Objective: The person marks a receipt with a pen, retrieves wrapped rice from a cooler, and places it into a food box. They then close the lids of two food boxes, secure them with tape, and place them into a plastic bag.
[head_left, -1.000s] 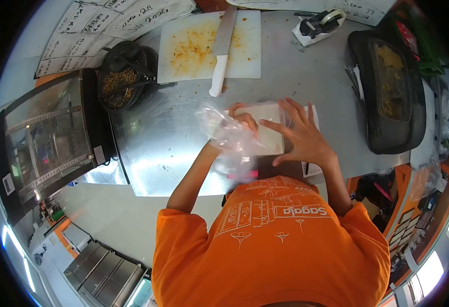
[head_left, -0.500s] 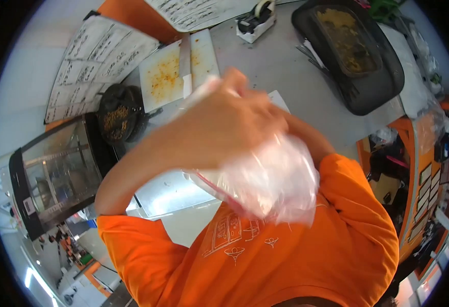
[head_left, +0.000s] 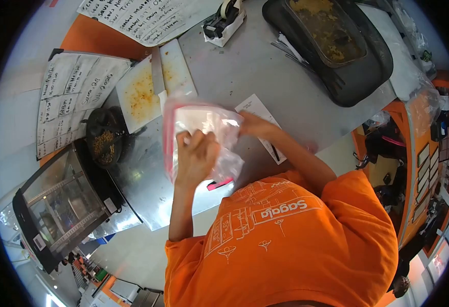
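Note:
Over the metal counter, a clear plastic bag [head_left: 229, 123] with a pinkish-red edge spreads between my hands. My left hand [head_left: 199, 157] is curled against the front of the bag, gripping its plastic. At the bag's right corner, my right hand [head_left: 251, 124] pinches the edge, its fingertips partly hidden. Whitish contents show through the plastic, but I cannot make out what they are. A white printed paper [head_left: 257, 106] lies beside my right hand, with a dark pen [head_left: 275, 152] on it. Below the bag is a small pink object [head_left: 219, 184].
A stained cutting board [head_left: 137, 100] holds a knife [head_left: 157, 77]. Left of it are a black bowl of brown bits [head_left: 103, 146] and a glass-fronted case [head_left: 63, 202]. A tape dispenser [head_left: 223, 23] and a black tray [head_left: 383, 61] with a food container [head_left: 332, 38] stand farther back.
My hands have moved apart from their crossed position near my chest. The bag has moved up and left over the counter and is spread flatter. The camera view has shifted.

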Motion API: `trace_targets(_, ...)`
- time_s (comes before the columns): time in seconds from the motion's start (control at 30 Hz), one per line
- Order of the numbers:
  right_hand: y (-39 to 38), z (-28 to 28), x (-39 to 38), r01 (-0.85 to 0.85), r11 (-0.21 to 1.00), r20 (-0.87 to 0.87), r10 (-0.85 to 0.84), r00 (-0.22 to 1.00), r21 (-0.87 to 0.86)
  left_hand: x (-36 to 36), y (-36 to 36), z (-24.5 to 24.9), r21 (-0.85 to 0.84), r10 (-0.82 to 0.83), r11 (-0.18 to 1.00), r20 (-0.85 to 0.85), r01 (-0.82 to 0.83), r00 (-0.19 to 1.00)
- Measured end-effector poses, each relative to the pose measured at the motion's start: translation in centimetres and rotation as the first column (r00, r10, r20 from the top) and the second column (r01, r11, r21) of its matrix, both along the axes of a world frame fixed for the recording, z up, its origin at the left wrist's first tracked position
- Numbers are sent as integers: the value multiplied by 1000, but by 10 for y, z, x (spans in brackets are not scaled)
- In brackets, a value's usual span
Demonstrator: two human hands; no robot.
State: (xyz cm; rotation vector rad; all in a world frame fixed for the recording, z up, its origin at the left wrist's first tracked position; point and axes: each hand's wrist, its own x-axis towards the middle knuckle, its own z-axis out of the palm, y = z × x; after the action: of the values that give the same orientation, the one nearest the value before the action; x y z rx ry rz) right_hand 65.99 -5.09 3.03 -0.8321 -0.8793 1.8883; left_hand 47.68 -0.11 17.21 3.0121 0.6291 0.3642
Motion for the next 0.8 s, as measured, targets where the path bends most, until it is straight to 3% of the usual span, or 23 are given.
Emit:
trace_targets(0.03, 14, 4, 8, 110, 987, -11, -112, 994, -117, -7, 11, -10, -16, 82, 997, 82, -81, 993)
trace_targets(0.07, 25, 10, 27, 211, 977, 21, -212, 977, 13, -16, 21, -21, -32, 163, 987, 165, -160, 973)
trace_targets(0.1, 33, 16, 49, 300, 943, 36, -308, 951, 142, -30, 22, -26, -210, 415, 902, 187, -376, 890)
trace_targets(0.13, 43, 7, 75, 335, 867, 496, -489, 718, 370, -45, 23, -31, -383, 642, 745, 188, -546, 743)
trace_targets(0.17, 52, -7, 104, 291, 812, 815, -561, 147, 506, -68, 24, -46, -291, 639, 762, 192, -579, 745)
trace_targets(0.2, 63, -11, 128, 308, 821, 871, -407, -276, 481, -89, 24, -66, -196, 634, 773, 197, -604, 748)
trace_targets(0.27, 72, -17, 156, 315, 826, 842, -307, -443, 467, -95, 10, -86, -393, 693, 713, 271, -580, 669)
trace_targets(0.33, 83, -36, 167, 256, 847, 793, -273, -545, 467, -99, -5, -106, -443, 747, 659, 299, -608, 593)
trace_targets(0.37, 89, -46, 170, 221, 855, 762, -265, -591, 469, -100, -4, -118, -389, 765, 644, 305, -659, 567)
trace_targets(0.4, 91, -54, 173, 217, 854, 761, -273, -589, 474, -99, -2, -125, -331, 782, 622, 310, -710, 541)
trace_targets(0.43, 92, -62, 176, 214, 852, 762, -281, -583, 478, -73, 0, -113, -632, 910, 394, 372, -667, 184)
trace_targets(0.53, 92, -65, 178, 246, 814, 765, -327, -554, 526, -74, -4, -98, -868, 959, 282, 258, -408, 115)
trace_targets(0.57, 91, -62, 175, 264, 795, 764, -344, -545, 546, -71, -4, -91, -938, 977, 211, 210, -276, 30)
trace_targets(0.67, 86, -29, 128, 372, 653, 747, -622, -234, 660, -84, -6, -86, -982, 988, 149, 143, -119, 60)
trace_targets(0.7, 84, -24, 107, 387, 717, 787, -615, -41, 580, -95, -3, -95, -992, 991, 124, 124, 6, 41)
trace_targets(0.77, 69, 11, 47, 292, 925, 813, -358, 460, 242, -87, -5, -84, -989, 982, 147, 142, -33, 125)
trace_targets(0.8, 63, 31, 15, 180, 961, 774, -277, 569, 211, -82, -5, -79, -986, 974, 160, 149, -51, 168)
